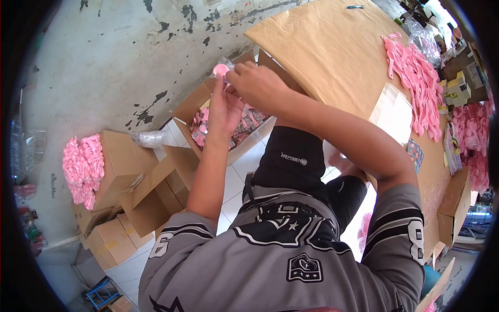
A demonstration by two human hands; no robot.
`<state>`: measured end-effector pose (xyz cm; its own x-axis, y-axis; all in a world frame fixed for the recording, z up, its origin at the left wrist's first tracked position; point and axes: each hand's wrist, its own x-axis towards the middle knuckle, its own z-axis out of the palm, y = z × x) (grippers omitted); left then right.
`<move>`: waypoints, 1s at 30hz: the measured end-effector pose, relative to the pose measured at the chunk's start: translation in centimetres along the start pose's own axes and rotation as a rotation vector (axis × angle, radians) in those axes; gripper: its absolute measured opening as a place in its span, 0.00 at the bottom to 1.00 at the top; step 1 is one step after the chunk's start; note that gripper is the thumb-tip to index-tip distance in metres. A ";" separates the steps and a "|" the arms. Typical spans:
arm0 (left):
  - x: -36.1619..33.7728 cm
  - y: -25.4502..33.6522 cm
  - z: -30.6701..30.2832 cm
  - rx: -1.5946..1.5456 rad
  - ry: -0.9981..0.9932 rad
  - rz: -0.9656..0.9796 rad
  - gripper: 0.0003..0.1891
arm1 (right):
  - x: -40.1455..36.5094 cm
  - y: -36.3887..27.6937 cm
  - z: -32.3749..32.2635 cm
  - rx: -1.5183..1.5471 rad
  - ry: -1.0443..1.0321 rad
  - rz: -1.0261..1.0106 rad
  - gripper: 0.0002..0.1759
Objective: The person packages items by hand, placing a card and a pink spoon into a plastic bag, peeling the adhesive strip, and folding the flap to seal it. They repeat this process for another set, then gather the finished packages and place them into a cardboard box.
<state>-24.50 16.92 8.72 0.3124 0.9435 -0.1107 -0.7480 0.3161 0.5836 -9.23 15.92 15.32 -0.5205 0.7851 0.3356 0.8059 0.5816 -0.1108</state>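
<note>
Pink piece (220, 69): a small, round-looking pink item, held up in the air above the far left corner of the open carton (183, 112). It appears to sit in a bit of clear film, though that is too small to be sure.
Right hand (258, 85): fingers curled in, their tips closed on the pink piece from its 3 o'clock side.
Left hand (224, 110): fingers raised and drawn together, their tips pinching the piece from its 6 o'clock side.
Key relation: the piece lies at 10 o'clock from the right knuckles and at 12 o'clock from the left palm. Both hands touch it, with the right hand higher and more on top of it.
Long axis: cannot be told, as the fingers cover most of the piece.
Nearer hand: neither, since the two sets of fingertips meet on it.
Carton contents: small pink-and-white packets (249, 120) lie loose inside, directly under the hands, at 6 o'clock from the piece.
Pink heap on table (416, 86): well apart from the hands, at 3 o'clock, lying on the brown cardboard sheet (327, 49).
Second pink heap (83, 166): at 8 o'clock, resting against a closed box (122, 156).
Pen (355, 7): at the far edge of the sheet, at 1 o'clock.
</note>
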 end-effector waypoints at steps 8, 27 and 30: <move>0.6 0.2 -7.3 0.136 0.213 0.081 0.11 | -1.1 -1.2 -3.8 0.154 0.063 -0.034 0.09; -2.3 -13.0 2.0 1.282 -0.183 0.009 0.35 | -30.3 3.9 -26.3 0.154 0.288 0.990 0.09; -0.8 -8.4 4.1 1.463 -0.304 0.006 0.25 | -35.0 1.8 -26.6 0.088 0.309 1.225 0.11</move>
<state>-16.09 13.06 7.21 0.5562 0.8298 -0.0449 0.4267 -0.2387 0.8723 17.98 -16.18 28.27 0.6480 0.7421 0.1715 0.6837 -0.4675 -0.5603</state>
